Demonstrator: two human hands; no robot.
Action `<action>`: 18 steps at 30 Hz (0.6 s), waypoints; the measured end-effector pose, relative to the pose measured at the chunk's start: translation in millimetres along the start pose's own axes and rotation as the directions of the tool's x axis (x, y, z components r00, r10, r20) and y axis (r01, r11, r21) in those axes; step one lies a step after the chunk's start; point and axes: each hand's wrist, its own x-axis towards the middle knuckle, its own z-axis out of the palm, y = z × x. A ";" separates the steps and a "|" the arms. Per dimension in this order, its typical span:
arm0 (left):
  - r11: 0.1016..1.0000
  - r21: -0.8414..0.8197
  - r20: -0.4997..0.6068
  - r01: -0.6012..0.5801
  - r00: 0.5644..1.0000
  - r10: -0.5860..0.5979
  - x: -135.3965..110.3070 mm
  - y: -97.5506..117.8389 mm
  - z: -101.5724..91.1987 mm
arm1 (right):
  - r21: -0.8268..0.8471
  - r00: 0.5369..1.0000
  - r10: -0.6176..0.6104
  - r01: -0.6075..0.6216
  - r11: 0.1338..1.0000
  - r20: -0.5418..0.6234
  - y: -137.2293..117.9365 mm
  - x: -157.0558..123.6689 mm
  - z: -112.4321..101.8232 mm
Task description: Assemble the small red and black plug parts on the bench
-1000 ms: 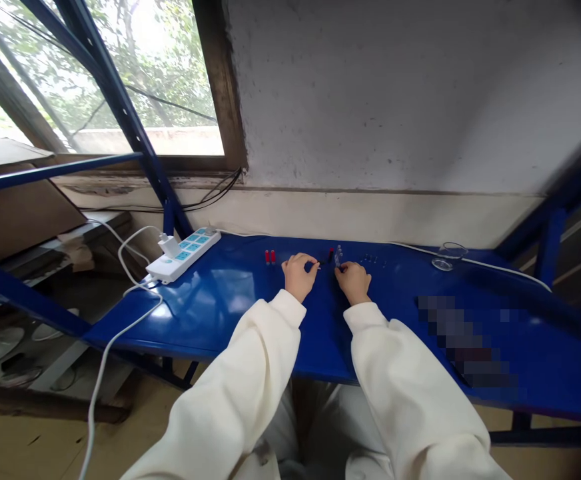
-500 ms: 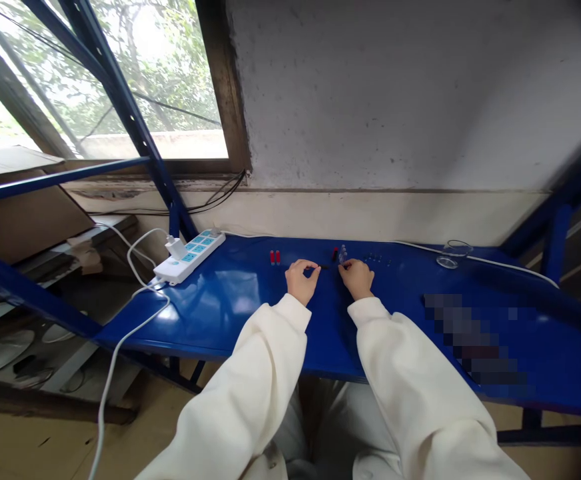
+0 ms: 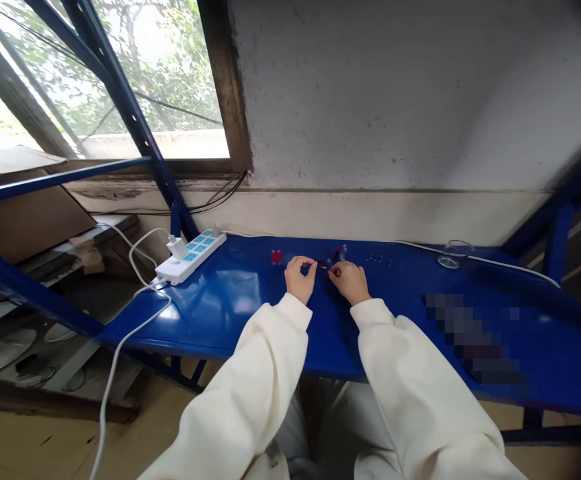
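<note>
Over the middle of the blue table, my left hand (image 3: 299, 279) pinches a slim dark stick (image 3: 321, 262) with a reddish end near the fingertips. My right hand (image 3: 351, 281) is closed in a pinch on a small clear cap-like piece (image 3: 329, 264), close to the stick's free end. Whether the two pieces touch, I cannot tell. Just behind my right fingers stands a small black-and-red tube (image 3: 336, 254), beside some clear pieces (image 3: 344, 251). Two red tubes (image 3: 276, 257) stand together left of my hands.
Several tiny clear parts (image 3: 378, 259) lie to the right. Farther right is a clear round container (image 3: 448, 261). A white power strip (image 3: 190, 257) with a plug sits at the table's left end. A blurred-out dark object (image 3: 475, 343) lies at right front.
My right hand has moved left from the clear pieces with one small clear piece in its fingers, near the dark stick. My left hand has barely moved.
</note>
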 end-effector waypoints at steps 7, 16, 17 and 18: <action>1.000 -0.010 0.000 0.021 1.000 -0.021 -0.1 0.4 -0.7 | 0.018 0.996 -0.077 0.076 0.997 0.045 -2.4 -1.3 -1.1; 0.999 0.033 0.033 -0.004 0.999 0.003 -0.7 0.1 -0.9 | -0.008 0.995 -0.088 0.088 0.996 0.056 -3.6 -1.4 -3.1; 0.999 0.051 0.034 -0.011 0.999 0.009 -1.1 1.2 -1.2 | -0.012 0.994 -0.091 0.092 0.996 0.057 -3.6 -1.5 -3.0; 0.997 0.071 0.040 -0.018 0.999 0.015 -1.5 2.3 -1.5 | -0.017 0.994 -0.094 0.095 0.995 0.056 -3.5 -1.6 -2.8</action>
